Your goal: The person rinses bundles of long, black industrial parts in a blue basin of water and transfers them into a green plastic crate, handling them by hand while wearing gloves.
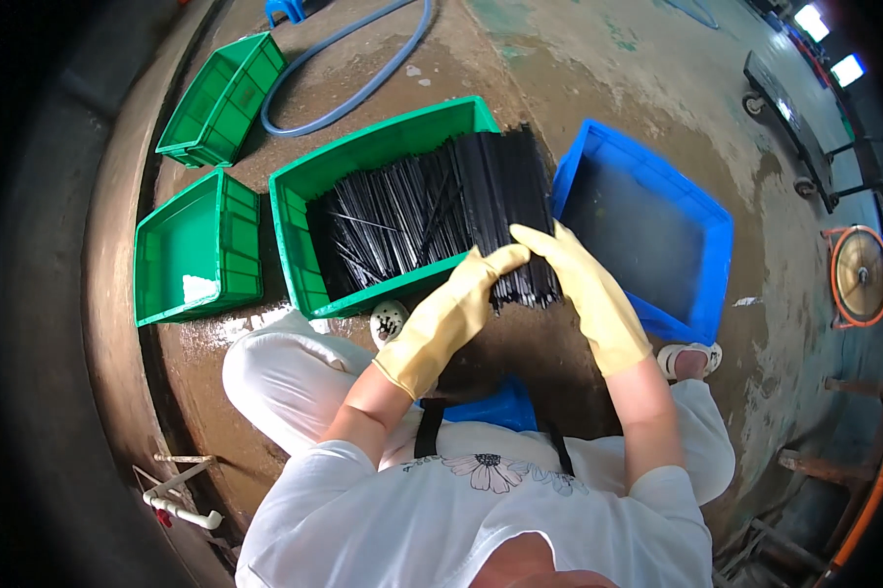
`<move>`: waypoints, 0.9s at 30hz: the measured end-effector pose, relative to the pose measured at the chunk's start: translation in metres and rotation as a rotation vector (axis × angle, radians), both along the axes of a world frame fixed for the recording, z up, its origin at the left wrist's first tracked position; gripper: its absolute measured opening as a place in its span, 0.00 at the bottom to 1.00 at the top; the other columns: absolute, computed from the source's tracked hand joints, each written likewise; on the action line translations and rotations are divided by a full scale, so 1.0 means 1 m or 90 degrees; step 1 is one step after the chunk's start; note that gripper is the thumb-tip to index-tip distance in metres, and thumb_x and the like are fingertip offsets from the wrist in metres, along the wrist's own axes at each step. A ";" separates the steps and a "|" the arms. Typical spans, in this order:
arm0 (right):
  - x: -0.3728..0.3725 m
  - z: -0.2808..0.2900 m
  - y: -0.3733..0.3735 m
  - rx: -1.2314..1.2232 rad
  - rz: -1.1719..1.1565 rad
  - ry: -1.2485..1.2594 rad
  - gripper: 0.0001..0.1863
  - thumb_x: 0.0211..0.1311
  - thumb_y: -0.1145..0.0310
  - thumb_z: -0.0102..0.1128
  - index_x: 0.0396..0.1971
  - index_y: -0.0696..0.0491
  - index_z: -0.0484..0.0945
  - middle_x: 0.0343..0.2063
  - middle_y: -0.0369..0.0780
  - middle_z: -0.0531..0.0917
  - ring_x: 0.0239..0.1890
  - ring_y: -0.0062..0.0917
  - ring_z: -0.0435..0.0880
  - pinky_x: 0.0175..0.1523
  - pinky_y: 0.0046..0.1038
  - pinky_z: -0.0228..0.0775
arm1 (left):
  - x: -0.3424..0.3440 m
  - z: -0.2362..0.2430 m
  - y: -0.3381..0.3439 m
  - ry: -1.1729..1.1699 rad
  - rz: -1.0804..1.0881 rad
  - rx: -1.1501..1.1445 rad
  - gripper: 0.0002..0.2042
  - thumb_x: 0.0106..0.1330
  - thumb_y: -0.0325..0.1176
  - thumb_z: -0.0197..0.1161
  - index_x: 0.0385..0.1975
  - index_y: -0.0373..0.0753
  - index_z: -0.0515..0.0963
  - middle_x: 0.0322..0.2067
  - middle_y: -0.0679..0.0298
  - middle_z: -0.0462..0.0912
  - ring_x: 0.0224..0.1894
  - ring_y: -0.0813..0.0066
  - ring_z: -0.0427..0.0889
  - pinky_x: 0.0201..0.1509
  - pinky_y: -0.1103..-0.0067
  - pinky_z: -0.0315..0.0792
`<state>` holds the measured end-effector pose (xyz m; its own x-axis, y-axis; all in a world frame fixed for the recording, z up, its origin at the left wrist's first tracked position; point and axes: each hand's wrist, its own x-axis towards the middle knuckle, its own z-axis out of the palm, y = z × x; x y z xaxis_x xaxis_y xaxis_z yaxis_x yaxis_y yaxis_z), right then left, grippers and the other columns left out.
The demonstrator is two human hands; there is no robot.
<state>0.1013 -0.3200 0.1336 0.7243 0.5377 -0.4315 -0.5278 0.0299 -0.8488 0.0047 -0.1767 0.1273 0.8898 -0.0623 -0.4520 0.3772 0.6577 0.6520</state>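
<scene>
Black rods (392, 220) fill a green crate (294, 245), cloudy liquid (637, 230) a blue crate (718, 260); my gloved left hand (461, 304) and right hand (588, 294) clasp a rod bundle (502, 186) between them.

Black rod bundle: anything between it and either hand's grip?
Only the yellow gloves; nothing else visible. The left hand and right hand both touch the black rod bundle near its lower end. Its underside is hidden.
</scene>
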 end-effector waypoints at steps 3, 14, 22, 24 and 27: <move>0.014 0.015 0.045 -0.114 0.049 0.036 0.31 0.61 0.60 0.70 0.61 0.59 0.74 0.52 0.45 0.84 0.51 0.29 0.84 0.56 0.31 0.77 | 0.003 -0.039 0.031 -0.292 -0.030 0.192 0.19 0.71 0.23 0.54 0.61 0.39 0.74 0.60 0.60 0.80 0.63 0.73 0.77 0.72 0.72 0.65; 0.070 -0.145 0.097 -0.461 0.062 -0.053 0.23 0.76 0.52 0.50 0.48 0.61 0.76 0.38 0.47 0.89 0.31 0.33 0.89 0.42 0.33 0.79 | 0.058 -0.102 0.118 0.311 0.305 0.586 0.39 0.61 0.41 0.73 0.69 0.30 0.62 0.61 0.45 0.76 0.62 0.50 0.78 0.66 0.66 0.71; 0.060 -0.107 0.040 -0.038 -0.094 -0.119 0.29 0.79 0.49 0.46 0.52 0.65 0.77 0.43 0.51 0.88 0.40 0.36 0.91 0.48 0.32 0.80 | 0.048 -0.126 0.093 0.106 0.157 1.071 0.30 0.60 0.43 0.71 0.57 0.31 0.71 0.53 0.51 0.76 0.60 0.52 0.73 0.63 0.66 0.70; 0.051 -0.067 0.009 -0.018 -0.134 -0.146 0.29 0.79 0.49 0.46 0.53 0.64 0.77 0.42 0.53 0.88 0.40 0.37 0.90 0.50 0.32 0.81 | 0.051 -0.129 0.087 0.069 0.159 1.095 0.28 0.59 0.42 0.71 0.56 0.32 0.72 0.51 0.52 0.76 0.59 0.54 0.74 0.62 0.66 0.71; 0.050 -0.066 -0.065 -0.137 -0.237 -0.189 0.26 0.79 0.51 0.48 0.53 0.63 0.77 0.36 0.52 0.88 0.34 0.35 0.90 0.45 0.29 0.81 | 0.054 -0.117 0.076 -0.016 0.020 1.125 0.28 0.60 0.44 0.69 0.56 0.33 0.76 0.54 0.52 0.80 0.60 0.55 0.76 0.65 0.68 0.70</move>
<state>0.1512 -0.3850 0.0674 0.9577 0.1416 -0.2504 -0.2498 -0.0225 -0.9680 0.0587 -0.1012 0.0107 0.8884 0.4554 0.0584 0.3586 -0.7676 0.5312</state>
